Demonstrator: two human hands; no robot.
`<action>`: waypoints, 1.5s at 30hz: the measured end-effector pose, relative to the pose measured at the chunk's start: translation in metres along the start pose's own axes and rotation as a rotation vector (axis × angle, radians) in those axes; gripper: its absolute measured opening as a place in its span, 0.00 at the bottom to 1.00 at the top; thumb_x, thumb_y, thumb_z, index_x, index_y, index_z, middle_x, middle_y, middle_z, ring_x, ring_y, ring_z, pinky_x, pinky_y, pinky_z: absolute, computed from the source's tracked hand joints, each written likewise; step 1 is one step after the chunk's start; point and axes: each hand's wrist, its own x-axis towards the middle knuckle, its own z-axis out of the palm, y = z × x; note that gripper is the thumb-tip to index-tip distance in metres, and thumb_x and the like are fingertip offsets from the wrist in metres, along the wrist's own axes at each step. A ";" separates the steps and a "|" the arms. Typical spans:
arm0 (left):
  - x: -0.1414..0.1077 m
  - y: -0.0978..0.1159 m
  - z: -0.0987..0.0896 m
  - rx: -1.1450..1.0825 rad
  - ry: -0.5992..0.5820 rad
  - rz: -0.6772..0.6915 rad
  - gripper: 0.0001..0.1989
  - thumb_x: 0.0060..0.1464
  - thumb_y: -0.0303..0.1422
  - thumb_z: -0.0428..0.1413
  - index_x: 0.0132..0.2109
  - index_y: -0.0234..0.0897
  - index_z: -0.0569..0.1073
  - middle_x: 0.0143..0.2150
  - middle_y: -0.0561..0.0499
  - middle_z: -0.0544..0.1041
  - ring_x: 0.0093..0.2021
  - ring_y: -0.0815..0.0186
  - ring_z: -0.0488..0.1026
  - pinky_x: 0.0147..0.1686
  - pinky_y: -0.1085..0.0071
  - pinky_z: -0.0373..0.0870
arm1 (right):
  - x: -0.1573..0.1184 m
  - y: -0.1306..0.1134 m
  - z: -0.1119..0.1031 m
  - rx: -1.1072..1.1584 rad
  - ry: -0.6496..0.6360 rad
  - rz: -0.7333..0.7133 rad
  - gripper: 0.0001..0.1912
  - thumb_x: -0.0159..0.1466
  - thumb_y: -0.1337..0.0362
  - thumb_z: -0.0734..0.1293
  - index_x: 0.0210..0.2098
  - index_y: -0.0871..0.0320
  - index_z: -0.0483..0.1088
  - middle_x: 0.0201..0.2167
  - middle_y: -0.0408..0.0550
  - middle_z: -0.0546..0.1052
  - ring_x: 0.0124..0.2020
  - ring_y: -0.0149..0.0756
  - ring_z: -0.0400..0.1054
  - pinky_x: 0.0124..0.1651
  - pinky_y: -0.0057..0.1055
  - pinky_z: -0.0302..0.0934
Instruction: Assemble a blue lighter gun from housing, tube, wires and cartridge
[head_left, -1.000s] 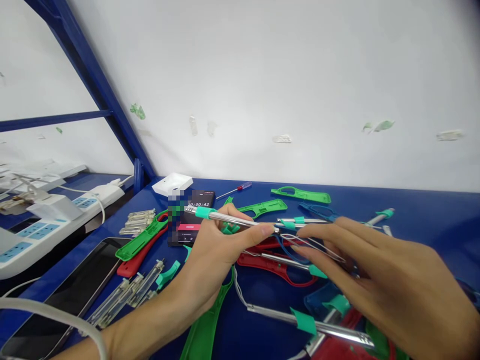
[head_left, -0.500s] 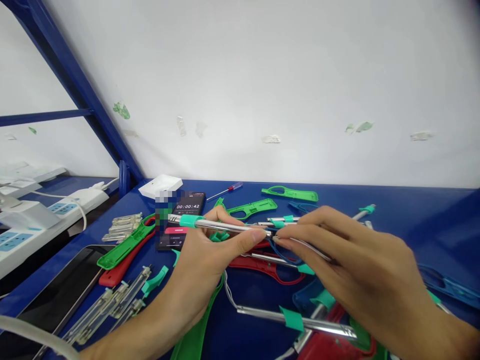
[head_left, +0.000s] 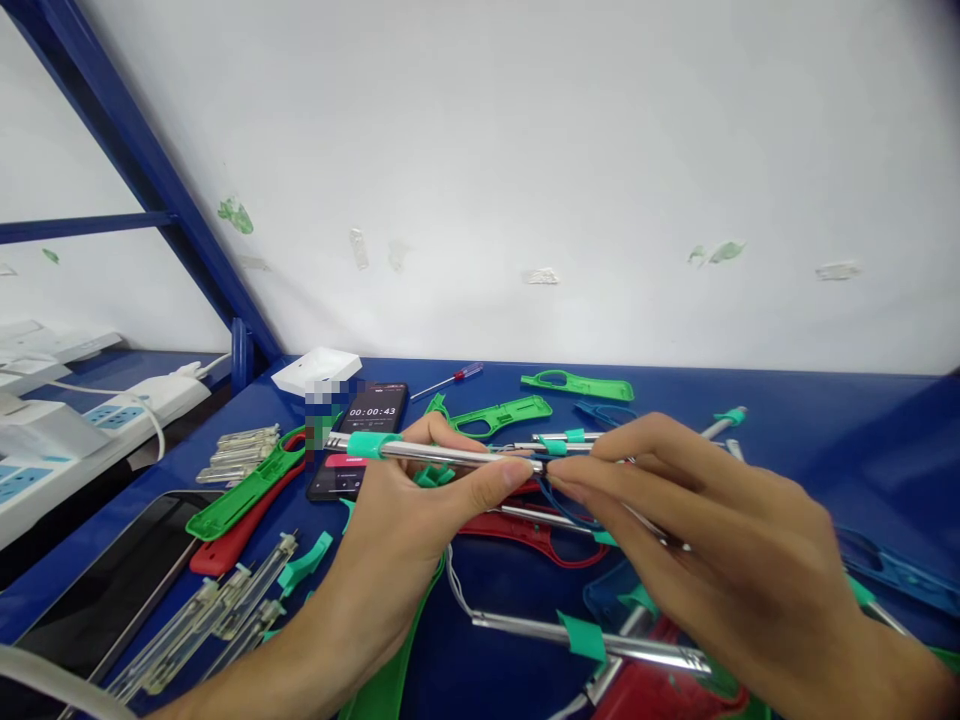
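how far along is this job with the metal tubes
Looks done: the front silver metal tube has its teal collar on. In hand: the left hand holds another collared silver tube; the right hand pinches near its end. Probably left: the green plastic half-shell behind, lying open.

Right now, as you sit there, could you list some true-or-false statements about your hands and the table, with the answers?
1. The left hand holds a metal tube. True.
2. The right hand lies flat on the table. False: its fingertips are at the tube's end.
3. The upright phone's timer reads 00:00:43. True.
4. The screwdriver has a yellow handle. False: it is purple and red.
5. The power strip is on the left side. True.
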 end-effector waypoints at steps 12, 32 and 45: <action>-0.001 0.002 0.002 -0.037 -0.017 -0.012 0.24 0.47 0.44 0.82 0.29 0.41 0.74 0.22 0.62 0.63 0.23 0.74 0.50 0.22 0.74 0.51 | 0.009 -0.009 -0.003 0.167 0.011 0.098 0.11 0.76 0.75 0.69 0.45 0.56 0.83 0.37 0.42 0.80 0.24 0.23 0.68 0.25 0.25 0.64; 0.000 -0.001 0.002 -0.050 -0.019 0.008 0.23 0.49 0.44 0.81 0.30 0.41 0.75 0.21 0.64 0.61 0.21 0.78 0.51 0.20 0.80 0.53 | 0.002 -0.009 0.002 0.115 0.079 0.184 0.05 0.78 0.65 0.72 0.50 0.48 0.80 0.40 0.35 0.81 0.20 0.25 0.57 0.24 0.29 0.56; -0.002 -0.001 0.004 -0.025 -0.010 -0.023 0.23 0.47 0.44 0.81 0.29 0.40 0.75 0.20 0.63 0.62 0.22 0.77 0.49 0.20 0.79 0.47 | 0.008 -0.005 -0.001 0.152 0.047 0.215 0.09 0.74 0.70 0.75 0.44 0.47 0.80 0.37 0.35 0.82 0.22 0.29 0.61 0.25 0.31 0.57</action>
